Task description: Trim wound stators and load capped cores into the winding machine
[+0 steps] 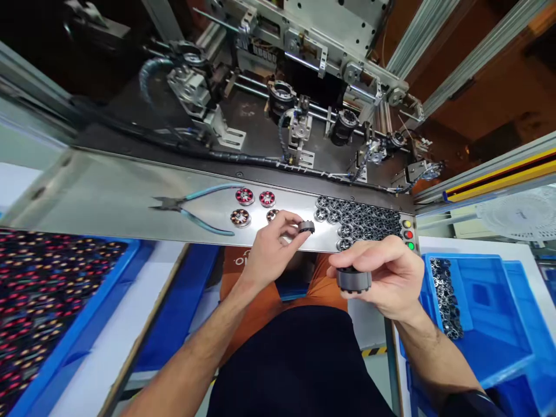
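My left hand point(273, 243) pinches a small dark ring-shaped part point(306, 226) between thumb and fingers, just above the steel shelf point(108, 202). Lower right, in front of the shelf's edge, my right hand point(384, 275) grips a short stack of dark grey rings point(354, 280). Several wound motor stators lie on the shelf beside my left hand: two red ones point(244, 196) behind, a copper one point(240, 218) to the left, and one point(271, 215) partly hidden by my fingers. A pile of dark metal cores point(360, 219) covers the shelf's right end.
Blue-handled pliers point(191, 208) lie on the shelf's left part. A winding machine point(299, 110) stands behind the shelf. Coloured buttons point(408, 234) sit at the right end. One blue bin point(56, 301) at left holds many stators; another point(478, 307) at right holds dark cores.
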Demonstrator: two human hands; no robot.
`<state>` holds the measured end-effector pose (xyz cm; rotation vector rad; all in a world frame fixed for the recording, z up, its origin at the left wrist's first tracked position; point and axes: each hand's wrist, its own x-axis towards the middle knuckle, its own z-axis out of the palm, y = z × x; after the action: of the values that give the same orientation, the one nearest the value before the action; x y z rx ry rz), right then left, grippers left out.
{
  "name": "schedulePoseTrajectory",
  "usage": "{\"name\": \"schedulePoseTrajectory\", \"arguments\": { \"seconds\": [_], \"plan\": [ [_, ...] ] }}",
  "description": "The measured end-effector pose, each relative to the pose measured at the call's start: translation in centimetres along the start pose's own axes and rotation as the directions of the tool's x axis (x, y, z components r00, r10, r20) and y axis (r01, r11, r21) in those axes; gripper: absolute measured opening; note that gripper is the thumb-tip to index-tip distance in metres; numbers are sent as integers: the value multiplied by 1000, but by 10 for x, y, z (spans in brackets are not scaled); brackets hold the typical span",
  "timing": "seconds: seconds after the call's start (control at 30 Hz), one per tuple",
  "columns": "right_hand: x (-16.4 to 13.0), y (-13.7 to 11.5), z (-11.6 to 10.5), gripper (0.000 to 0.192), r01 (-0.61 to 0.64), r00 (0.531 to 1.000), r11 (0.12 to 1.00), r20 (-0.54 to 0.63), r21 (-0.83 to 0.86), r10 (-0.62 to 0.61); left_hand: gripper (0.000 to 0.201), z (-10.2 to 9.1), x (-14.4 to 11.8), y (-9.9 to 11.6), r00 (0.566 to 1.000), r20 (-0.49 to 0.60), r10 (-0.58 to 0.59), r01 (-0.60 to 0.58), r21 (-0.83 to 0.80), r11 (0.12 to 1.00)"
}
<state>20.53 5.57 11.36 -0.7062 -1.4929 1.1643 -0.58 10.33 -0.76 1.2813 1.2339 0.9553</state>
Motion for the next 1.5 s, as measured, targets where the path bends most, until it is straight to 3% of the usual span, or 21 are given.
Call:
{"name": "schedulePoseTrajectory", "arguments": {
  "seconds": [0.07,0.2,0.37,0.5,0.6,0.8,0.93,1.03,1.17,1.3,1.4,1.5],
  "plan": [
    [8,1,7,40,9,1000,993,-29,122,-6,34,-1,3,4,999,35,-24,23,44,999],
    [21,4,15,37,-166,980,969,-82,182,184,28,-3,6,10,993,111,-28,20,70,997],
    [43,7,12,42,-315,946,907,16,280,324,21,-7,5,18,989,147,-32,23,66,998],
    [73,9,10,42,-424,905,880,152,216,398,15,-8,6,20,984,178,-32,24,48,999],
    [95,12,12,40,-437,886,890,237,131,400,11,-6,7,18,981,193,-26,17,51,999],
    [129,17,14,41,-567,801,822,265,48,537,9,0,9,6,982,188,-28,21,38,999],
    [146,11,14,31,-515,835,854,268,72,481,10,0,8,4,979,205,-20,17,19,1000],
    [149,4,13,32,-427,875,904,246,-16,418,12,1,9,3,977,210,-21,16,25,1000],
    [144,-6,9,48,-137,936,965,291,-223,200,12,1,8,4,978,206,-23,16,36,999],
    [140,-11,7,61,67,926,954,375,-291,50,9,-1,8,6,982,189,-5,-8,72,997],
    [139,-14,10,59,56,939,958,341,-281,46,9,-2,7,6,982,188,-10,-6,82,997],
    [142,-17,14,48,-77,956,979,263,-190,127,8,-1,7,4,982,188,-16,1,78,997]
  ]
}}
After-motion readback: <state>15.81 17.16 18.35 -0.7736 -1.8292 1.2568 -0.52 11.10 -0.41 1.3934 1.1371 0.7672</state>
